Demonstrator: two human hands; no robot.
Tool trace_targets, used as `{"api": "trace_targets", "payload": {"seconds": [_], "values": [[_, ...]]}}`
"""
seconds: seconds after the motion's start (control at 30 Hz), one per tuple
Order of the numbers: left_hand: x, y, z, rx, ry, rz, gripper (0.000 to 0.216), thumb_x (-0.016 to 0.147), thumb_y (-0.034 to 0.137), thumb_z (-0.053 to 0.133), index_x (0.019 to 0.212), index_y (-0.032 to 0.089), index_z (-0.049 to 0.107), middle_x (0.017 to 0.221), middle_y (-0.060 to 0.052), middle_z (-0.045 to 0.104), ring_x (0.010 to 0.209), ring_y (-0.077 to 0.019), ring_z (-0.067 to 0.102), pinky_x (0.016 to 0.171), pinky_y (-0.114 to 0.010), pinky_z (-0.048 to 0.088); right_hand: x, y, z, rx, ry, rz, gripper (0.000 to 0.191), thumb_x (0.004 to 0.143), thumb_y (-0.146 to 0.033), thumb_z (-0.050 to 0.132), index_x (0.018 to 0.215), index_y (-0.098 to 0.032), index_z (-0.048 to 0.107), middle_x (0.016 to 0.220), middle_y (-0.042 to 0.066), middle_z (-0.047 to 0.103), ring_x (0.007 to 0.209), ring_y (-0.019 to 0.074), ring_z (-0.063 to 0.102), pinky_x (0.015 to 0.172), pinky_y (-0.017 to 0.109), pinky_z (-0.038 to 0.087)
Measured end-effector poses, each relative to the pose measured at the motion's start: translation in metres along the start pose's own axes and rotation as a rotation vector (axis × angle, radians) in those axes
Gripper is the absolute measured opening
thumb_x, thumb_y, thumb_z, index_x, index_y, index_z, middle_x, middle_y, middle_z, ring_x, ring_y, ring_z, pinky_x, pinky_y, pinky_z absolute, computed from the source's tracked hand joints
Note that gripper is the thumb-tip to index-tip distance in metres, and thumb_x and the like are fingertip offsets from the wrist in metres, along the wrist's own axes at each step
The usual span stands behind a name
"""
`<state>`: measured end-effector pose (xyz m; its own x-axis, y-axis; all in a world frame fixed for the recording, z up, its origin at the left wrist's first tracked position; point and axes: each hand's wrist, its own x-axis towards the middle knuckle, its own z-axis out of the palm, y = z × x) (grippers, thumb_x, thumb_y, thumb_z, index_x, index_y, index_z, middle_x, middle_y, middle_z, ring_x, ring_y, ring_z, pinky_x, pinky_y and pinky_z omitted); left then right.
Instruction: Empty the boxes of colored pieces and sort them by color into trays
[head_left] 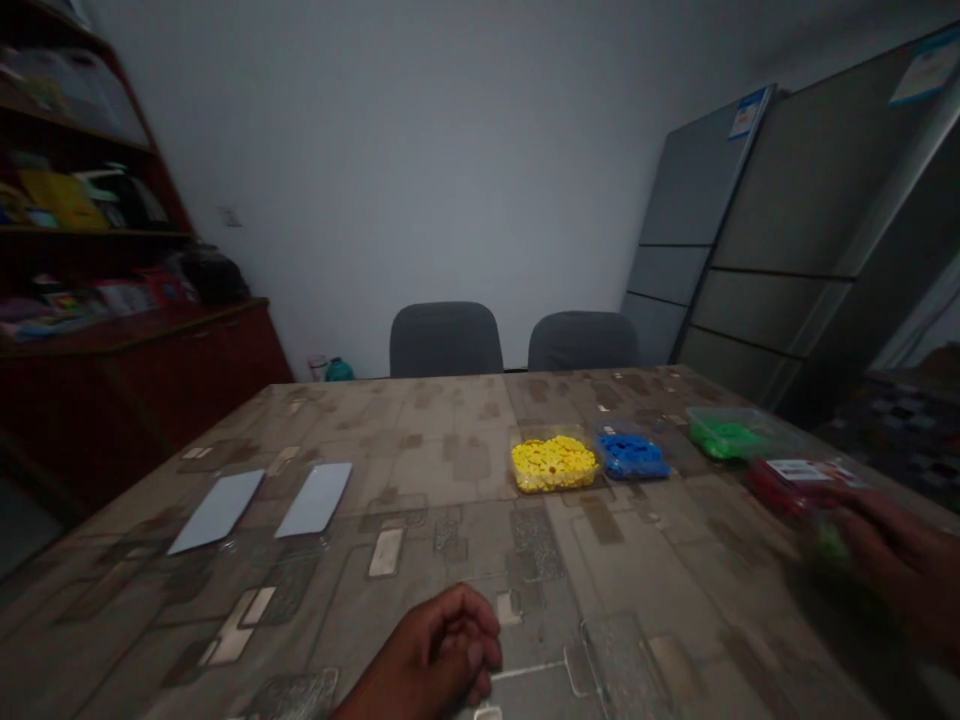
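Note:
My left hand (pixel 454 645) rests low in the middle of the view, over the patterned tablecloth (pixel 420 430). Its fingers are loosely curled, and nothing shows in them. At the right edge, my right hand (pixel 896 570) is smeared by motion. A blurred green piece (pixel 829 540) shows at its closed fingertips, its exact shape unclear. Just beyond that hand lies a container of red pieces (pixel 780 490) with a printed label, partly hidden. Behind it, a clear tub of green pieces (pixel 724 438) sits farther back.
A clear tub of yellow flower-shaped pieces (pixel 555 465) stands right of centre, beside blue pieces (pixel 631 455) in another tub. Two white rectangular cards (pixel 219 512) (pixel 315 500) lie at left. Grey chairs (pixel 446 340) stand beyond the far table edge.

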<state>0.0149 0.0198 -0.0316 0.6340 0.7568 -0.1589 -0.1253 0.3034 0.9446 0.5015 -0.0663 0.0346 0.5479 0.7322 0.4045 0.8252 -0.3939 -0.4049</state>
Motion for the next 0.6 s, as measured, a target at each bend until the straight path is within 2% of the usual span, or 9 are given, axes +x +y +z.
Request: {"api": "trace_targets", "payload": {"seconds": [0.07, 0.13, 0.23, 0.3, 0.43, 0.5, 0.6], "values": [[-0.003, 0.009, -0.009, 0.18, 0.084, 0.058, 0.045, 0.081, 0.06, 0.074, 0.09, 0.017, 0.063, 0.084, -0.006, 0.068, 0.071, -0.0168, 0.061, 0.065, -0.027, 0.044, 0.001, -0.049, 0.033, 0.133, -0.08, -0.272, 0.035, 0.092, -0.035, 0.048, 0.117, -0.024, 0.07, 0.12, 0.015, 0.072, 0.107, 0.033, 0.068, 0.091, 0.042, 0.051], [-0.008, 0.022, -0.023, 0.525, 0.177, 0.133, 0.028, 0.092, 0.046, 0.06, 0.093, 0.019, 0.065, 0.088, -0.007, 0.071, 0.08, -0.0207, 0.065, 0.07, -0.029, 0.049, -0.002, -0.09, 0.064, 0.206, -0.145, -0.486, 0.04, 0.094, -0.036, 0.046, 0.126, -0.024, 0.066, 0.12, 0.014, 0.072, 0.097, 0.029, 0.071, 0.087, 0.041, 0.055], [-0.016, 0.041, -0.057, 1.03, 0.315, 0.248, 0.025, 0.093, 0.032, 0.049, 0.105, 0.024, 0.069, 0.108, -0.009, 0.075, 0.104, -0.0263, 0.068, 0.092, -0.038, 0.052, -0.008, -0.135, 0.101, 0.163, -0.154, -0.711, 0.043, 0.095, -0.027, 0.041, 0.131, -0.02, 0.063, 0.132, 0.016, 0.066, 0.109, 0.0283, 0.069, 0.09, 0.043, 0.057], [-0.021, 0.05, -0.09, 1.164, 0.421, 0.263, 0.036, 0.09, 0.037, 0.052, 0.119, 0.022, 0.068, 0.131, -0.014, 0.068, 0.124, -0.0338, 0.059, 0.109, -0.051, 0.041, -0.01, -0.156, 0.116, 0.09, -0.165, -0.776, 0.043, 0.094, -0.022, 0.04, 0.131, -0.017, 0.063, 0.135, 0.018, 0.064, 0.114, 0.0292, 0.067, 0.086, 0.041, 0.059], [-0.028, 0.061, -0.152, 1.369, 0.627, 0.217, 0.054, 0.09, 0.043, 0.049, 0.127, 0.007, 0.064, 0.141, -0.027, 0.058, 0.134, -0.0442, 0.05, 0.113, -0.063, 0.032, -0.009, -0.186, 0.123, 0.025, -0.251, -0.801, 0.036, 0.095, -0.019, 0.041, 0.119, -0.019, 0.068, 0.12, 0.015, 0.071, 0.104, 0.0281, 0.071, 0.079, 0.038, 0.059], [-0.031, 0.063, -0.171, 1.448, 0.657, 0.201, 0.057, 0.088, 0.045, 0.054, 0.127, 0.005, 0.064, 0.142, -0.03, 0.056, 0.134, -0.0466, 0.05, 0.112, -0.064, 0.033, -0.008, -0.193, 0.124, 0.039, -0.272, -0.782, 0.033, 0.096, -0.02, 0.041, 0.112, -0.02, 0.07, 0.114, 0.013, 0.073, 0.099, 0.0275, 0.071, 0.076, 0.038, 0.059], [-0.035, 0.06, -0.18, 1.538, 0.616, 0.203, 0.055, 0.085, 0.043, 0.062, 0.128, 0.01, 0.066, 0.146, -0.026, 0.055, 0.136, -0.0459, 0.049, 0.112, -0.065, 0.033, -0.01, -0.197, 0.13, 0.101, -0.27, -0.763, 0.03, 0.096, -0.022, 0.043, 0.105, -0.022, 0.072, 0.11, 0.012, 0.074, 0.096, 0.0265, 0.072, 0.074, 0.036, 0.057]]}}
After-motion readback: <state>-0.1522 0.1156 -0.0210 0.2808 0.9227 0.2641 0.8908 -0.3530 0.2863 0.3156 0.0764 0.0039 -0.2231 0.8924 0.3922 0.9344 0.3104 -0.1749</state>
